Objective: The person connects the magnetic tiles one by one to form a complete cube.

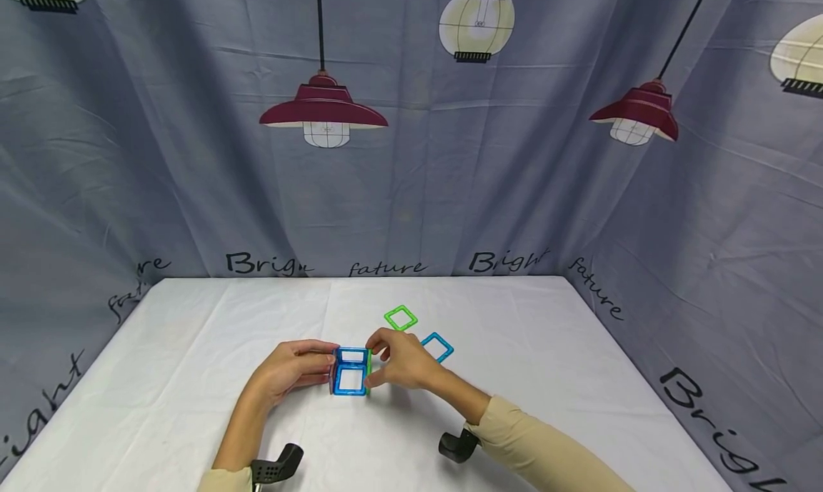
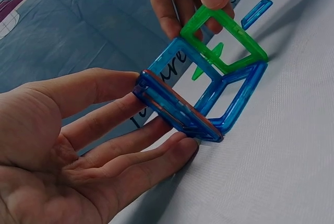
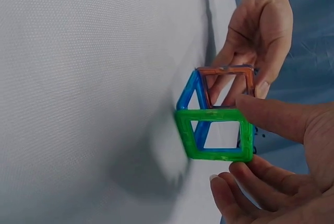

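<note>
Blue magnetic tiles [image 1: 350, 392] form the bottom and back of a small open box on the table. An orange magnetic tile [image 3: 227, 70] makes its left side and a green magnetic tile [image 3: 216, 155] its right side. My left hand [image 1: 289, 370] holds the orange tile from outside, thumb near its upper edge and fingers against its outer face. On the other side, my right hand [image 1: 405, 356] pinches the green tile along its edge between thumb and fingers. The green tile's lower edge meets the blue bottom tile in the left wrist view.
A loose green square tile [image 1: 393, 311] lies behind the right hand. Just right of that hand is a loose blue square tile [image 1: 446, 343], partly hidden by it. The white-covered table [image 1: 553, 378] has a printed grey curtain [image 1: 411, 192] behind it.
</note>
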Demonstrator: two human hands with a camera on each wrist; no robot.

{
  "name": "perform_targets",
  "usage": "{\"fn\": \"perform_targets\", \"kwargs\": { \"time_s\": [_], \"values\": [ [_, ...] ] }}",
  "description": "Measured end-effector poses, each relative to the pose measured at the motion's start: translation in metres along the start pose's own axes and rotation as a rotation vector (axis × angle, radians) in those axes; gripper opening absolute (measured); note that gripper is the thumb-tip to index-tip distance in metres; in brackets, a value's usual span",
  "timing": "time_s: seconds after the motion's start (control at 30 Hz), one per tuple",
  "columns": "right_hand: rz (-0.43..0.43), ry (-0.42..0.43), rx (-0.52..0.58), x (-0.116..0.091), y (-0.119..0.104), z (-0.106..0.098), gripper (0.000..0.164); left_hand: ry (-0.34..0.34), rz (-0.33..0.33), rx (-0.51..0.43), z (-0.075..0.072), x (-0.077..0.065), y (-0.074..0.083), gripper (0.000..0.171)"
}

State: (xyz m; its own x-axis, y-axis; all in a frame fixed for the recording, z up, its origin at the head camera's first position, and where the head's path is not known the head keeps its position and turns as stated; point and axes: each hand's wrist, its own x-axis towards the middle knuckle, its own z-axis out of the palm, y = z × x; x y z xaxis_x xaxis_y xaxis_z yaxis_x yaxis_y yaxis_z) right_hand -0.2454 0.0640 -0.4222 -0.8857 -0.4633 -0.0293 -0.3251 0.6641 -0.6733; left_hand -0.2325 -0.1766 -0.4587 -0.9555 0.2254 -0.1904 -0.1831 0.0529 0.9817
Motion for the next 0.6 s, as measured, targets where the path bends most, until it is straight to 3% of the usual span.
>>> {"fn": "perform_targets", "kwargs": {
  "time_s": [0.6],
  "values": [
    [-0.008, 0.015, 0.052, -0.0002, 0.0047, 0.0019, 0.053, -0.016, 0.003, -0.011, -0.0010, 0.0001, -0.0010, 0.045]
  ]
}}
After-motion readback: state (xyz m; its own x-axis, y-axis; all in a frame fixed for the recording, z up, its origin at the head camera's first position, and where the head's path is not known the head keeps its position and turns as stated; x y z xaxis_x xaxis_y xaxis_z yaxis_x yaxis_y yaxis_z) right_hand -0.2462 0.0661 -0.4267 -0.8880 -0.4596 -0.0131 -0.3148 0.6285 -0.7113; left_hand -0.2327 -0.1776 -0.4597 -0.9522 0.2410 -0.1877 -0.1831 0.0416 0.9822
